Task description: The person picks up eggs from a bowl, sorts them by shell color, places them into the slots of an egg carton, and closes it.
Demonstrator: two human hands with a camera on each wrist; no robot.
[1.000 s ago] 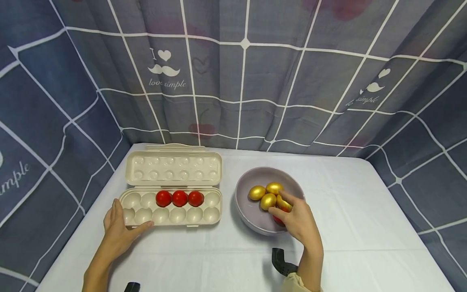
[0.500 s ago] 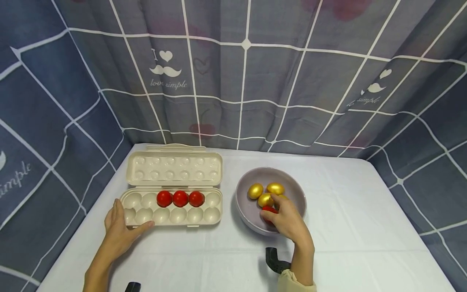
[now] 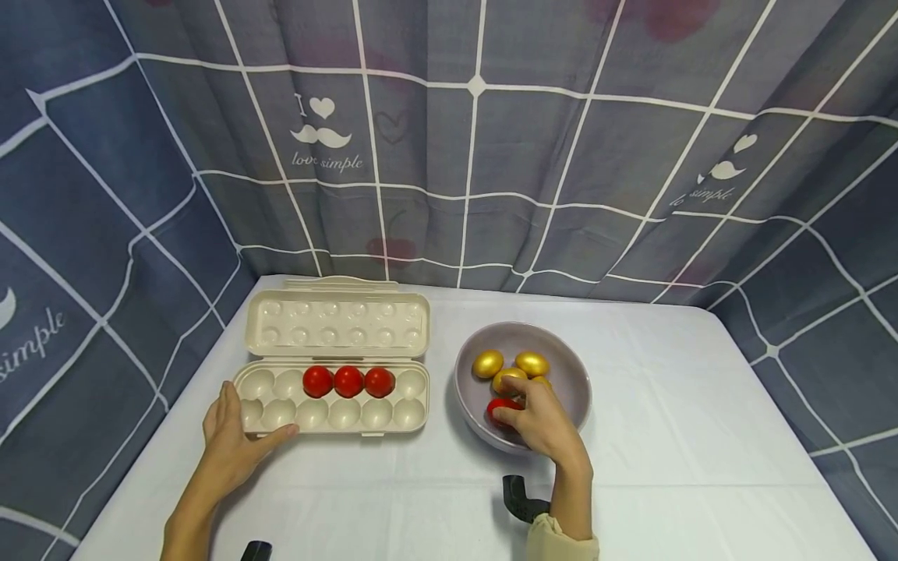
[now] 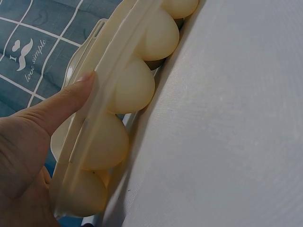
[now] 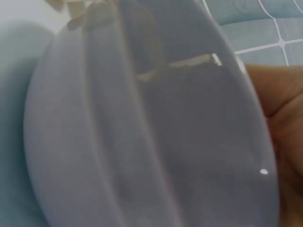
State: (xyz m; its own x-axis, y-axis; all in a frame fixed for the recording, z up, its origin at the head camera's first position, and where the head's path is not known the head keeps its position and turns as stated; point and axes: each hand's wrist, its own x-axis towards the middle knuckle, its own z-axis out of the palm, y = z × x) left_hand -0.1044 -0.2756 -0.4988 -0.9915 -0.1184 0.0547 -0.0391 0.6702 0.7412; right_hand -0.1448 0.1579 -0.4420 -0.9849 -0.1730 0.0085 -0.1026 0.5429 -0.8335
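Note:
A cream egg carton [image 3: 339,435] lies with its lid [image 3: 337,319] raised at the back. Three red eggs [image 3: 348,382] sit side by side in its back row. My left hand [image 3: 235,448] rests at the carton's left front corner, fingers along the left side and thumb along the front rim. In the left wrist view, the left thumb [image 4: 61,105] touches the rim. Inside the mauve bowl [image 3: 571,354], my right hand [image 3: 543,421] pinches a red egg [image 3: 499,410] between thumb and fingers. The right wrist view shows mostly the bowl's outer wall [image 5: 142,142]; the egg is hidden there.
Several gold eggs [image 3: 532,363] lie in the bowl beside the right hand. A white cloth [image 3: 687,405] covers the table. Grey-blue curtains [image 3: 519,156] with white lines hang close behind and at both sides. A black camera mount [image 3: 521,499] sticks out beside the right wrist.
The right hand has moved left within the bowl, bringing the red egg with it. The gold eggs at the left have shifted slightly. The left hand stays on the carton.

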